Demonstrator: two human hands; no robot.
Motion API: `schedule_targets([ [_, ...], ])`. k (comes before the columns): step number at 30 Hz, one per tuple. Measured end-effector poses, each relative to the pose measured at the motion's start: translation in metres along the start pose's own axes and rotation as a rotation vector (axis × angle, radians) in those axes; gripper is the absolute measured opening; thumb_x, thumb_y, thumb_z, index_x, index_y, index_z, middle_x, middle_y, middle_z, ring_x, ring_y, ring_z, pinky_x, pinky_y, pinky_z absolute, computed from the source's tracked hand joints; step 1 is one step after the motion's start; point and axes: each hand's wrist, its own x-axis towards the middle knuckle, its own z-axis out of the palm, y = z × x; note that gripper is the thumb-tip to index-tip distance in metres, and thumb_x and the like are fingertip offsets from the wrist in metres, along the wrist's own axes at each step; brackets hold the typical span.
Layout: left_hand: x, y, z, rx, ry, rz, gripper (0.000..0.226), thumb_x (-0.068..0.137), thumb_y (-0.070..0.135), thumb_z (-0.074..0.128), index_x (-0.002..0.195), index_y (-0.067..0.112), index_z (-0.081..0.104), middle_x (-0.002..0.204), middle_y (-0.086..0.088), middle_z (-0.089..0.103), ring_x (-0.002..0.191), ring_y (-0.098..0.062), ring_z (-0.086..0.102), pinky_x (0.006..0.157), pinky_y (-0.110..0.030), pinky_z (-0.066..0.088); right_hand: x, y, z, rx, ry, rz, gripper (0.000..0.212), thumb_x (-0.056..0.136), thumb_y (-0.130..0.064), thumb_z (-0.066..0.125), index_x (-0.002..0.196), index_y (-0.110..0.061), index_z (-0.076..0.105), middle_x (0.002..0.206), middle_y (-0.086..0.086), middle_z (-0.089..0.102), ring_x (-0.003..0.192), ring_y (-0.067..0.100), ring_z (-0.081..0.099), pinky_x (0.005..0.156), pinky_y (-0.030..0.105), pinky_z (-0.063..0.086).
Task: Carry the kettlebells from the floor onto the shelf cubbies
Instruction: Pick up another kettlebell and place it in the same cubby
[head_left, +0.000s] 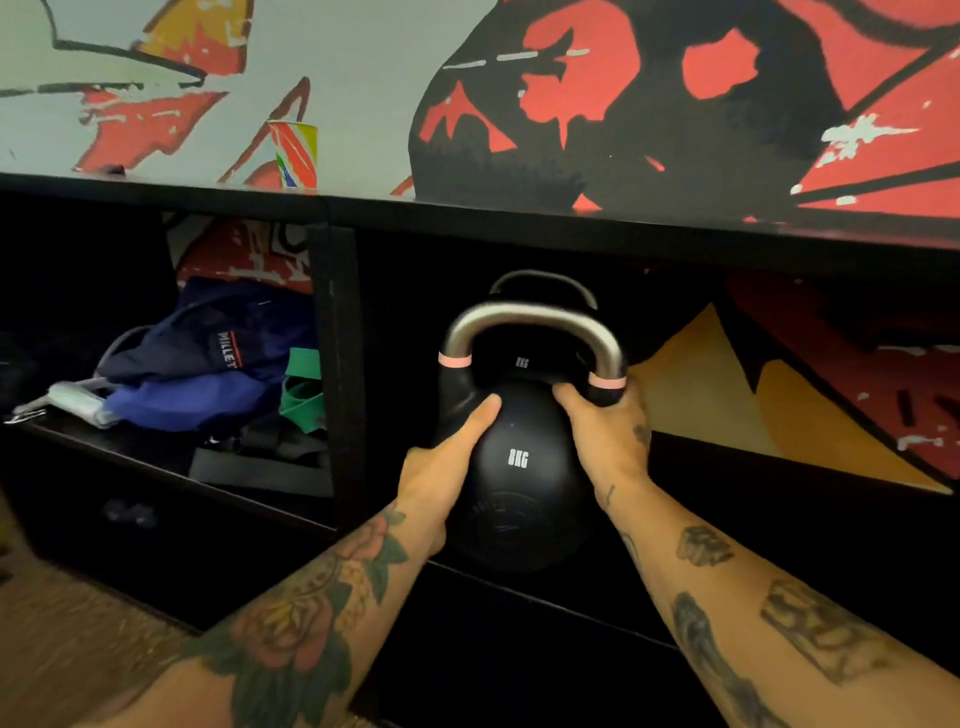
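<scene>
Sliding the 8 kg kettlebell (517, 467) into the mid cubby (675, 467); left hand (447, 467) & right hand (608, 431) cup its sides w/ fingers curled on the ball; second kettlebell (545, 291) sits just beyond the fingertips; next, I judge: nudge fwd, release w/o clashing.

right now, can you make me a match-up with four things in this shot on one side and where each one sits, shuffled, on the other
Things:
1. front kettlebell
2. second kettlebell
3. striped paper cup
4. blue clothing

Places:
A. on top of the shelf
B. in the left cubby
C. between the left hand and the right hand
D. deeper in the same cubby, behind the held one

Pairs: 1-C, 2-D, 3-A, 4-B
</scene>
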Motion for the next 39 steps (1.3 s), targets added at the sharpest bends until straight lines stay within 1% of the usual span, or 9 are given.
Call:
schedule_targets([
  [5, -0.003, -0.006, 0.017, 0.246, 0.291, 0.069, 0.13, 0.054, 0.09, 0.07, 0.15, 0.008, 0.043, 0.149, -0.018, 0.045, 0.13, -0.04, 0.053, 0.108, -0.043, 0.045, -0.009, 0.015, 0.005, -0.002, 0.058, 0.152, 0.042, 0.073, -0.065, 0.069, 0.107, -0.04, 0.064, 0.086, -0.012, 0.055, 0.088, 0.022, 0.054, 0.077, 0.032, 0.043],
  [8, -0.01, -0.015, 0.032, 0.334, 0.437, 0.44, 0.102, 0.081, 0.068, 0.069, 0.156, 0.007, 0.034, 0.158, -0.019, 0.029, 0.145, -0.039, 0.034, 0.117, -0.047, 0.032, -0.009, 0.013, 0.014, -0.038, 0.089, 0.144, 0.031, 0.074, -0.061, 0.065, 0.094, -0.038, 0.06, 0.081, -0.016, 0.049, 0.094, 0.023, 0.052, 0.087, 0.037, 0.046],
  [11, -0.004, -0.016, 0.03, 0.475, 0.468, 0.691, 0.072, 0.098, 0.047, 0.06, 0.153, 0.004, 0.041, 0.155, -0.017, 0.038, 0.143, -0.033, 0.038, 0.116, -0.046, 0.036, -0.013, 0.011, 0.025, -0.046, 0.097, 0.128, 0.025, 0.074, -0.06, 0.064, 0.086, -0.04, 0.057, 0.08, -0.02, 0.05, 0.095, 0.022, 0.052, 0.093, 0.041, 0.05],
  [17, 0.007, -0.017, 0.023, 0.547, 0.546, 0.755, 0.063, 0.101, 0.041, 0.055, 0.15, 0.001, 0.047, 0.145, -0.019, 0.046, 0.134, -0.035, 0.047, 0.11, -0.05, 0.042, -0.014, 0.008, 0.038, -0.03, 0.091, 0.119, 0.033, 0.07, -0.062, 0.061, 0.085, -0.033, 0.063, 0.084, -0.013, 0.061, 0.098, 0.028, 0.064, 0.089, 0.044, 0.055],
  [21, 0.0, -0.011, 0.023, 0.634, 0.518, 0.736, 0.058, 0.103, 0.036, 0.056, 0.148, 0.0, 0.049, 0.144, -0.02, 0.047, 0.131, -0.038, 0.047, 0.107, -0.05, 0.041, -0.015, 0.004, 0.033, -0.09, 0.063, 0.116, 0.029, 0.079, -0.058, 0.065, 0.09, -0.031, 0.062, 0.086, -0.009, 0.059, 0.096, 0.028, 0.059, 0.084, 0.039, 0.048],
  [26, -0.003, 0.026, 0.021, 1.107, 0.237, 0.97, 0.041, 0.093, 0.007, 0.056, 0.132, 0.009, 0.066, 0.133, -0.015, 0.059, 0.122, -0.037, 0.052, 0.097, -0.047, 0.046, -0.009, -0.011, 0.008, -0.35, -0.177, 0.109, 0.067, 0.085, -0.069, 0.061, 0.126, -0.016, 0.067, 0.12, 0.012, 0.068, 0.114, 0.037, 0.064, 0.089, 0.038, 0.053],
  [30, 0.004, 0.051, 0.016, 1.141, 0.052, 0.884, 0.038, 0.098, 0.025, 0.061, 0.131, 0.009, 0.07, 0.137, -0.015, 0.063, 0.126, -0.032, 0.058, 0.106, -0.036, 0.043, -0.004, -0.023, -0.013, -0.642, -0.376, 0.05, 0.096, 0.083, -0.083, 0.052, 0.144, -0.01, 0.055, 0.14, 0.017, 0.06, 0.126, 0.037, 0.06, 0.101, 0.041, 0.052],
  [34, -0.008, 0.048, 0.004, 1.176, -0.042, 0.88, 0.047, 0.098, 0.031, 0.065, 0.139, 0.009, 0.063, 0.146, -0.012, 0.059, 0.133, -0.029, 0.055, 0.113, -0.034, 0.039, -0.015, -0.026, -0.036, -0.836, -0.492, -0.04, 0.087, 0.083, -0.081, 0.055, 0.139, -0.015, 0.061, 0.136, 0.014, 0.063, 0.119, 0.033, 0.063, 0.09, 0.038, 0.053],
  [39, -0.034, 0.084, 0.003, 1.275, -0.117, 0.729, 0.034, 0.093, 0.026, 0.067, 0.123, 0.011, 0.072, 0.122, -0.01, 0.073, 0.115, -0.028, 0.067, 0.102, -0.035, 0.047, -0.035, -0.069, -0.058, -1.012, -0.616, 0.0, 0.088, 0.089, -0.076, 0.055, 0.148, -0.012, 0.051, 0.149, 0.016, 0.053, 0.133, 0.035, 0.054, 0.095, 0.038, 0.046],
])
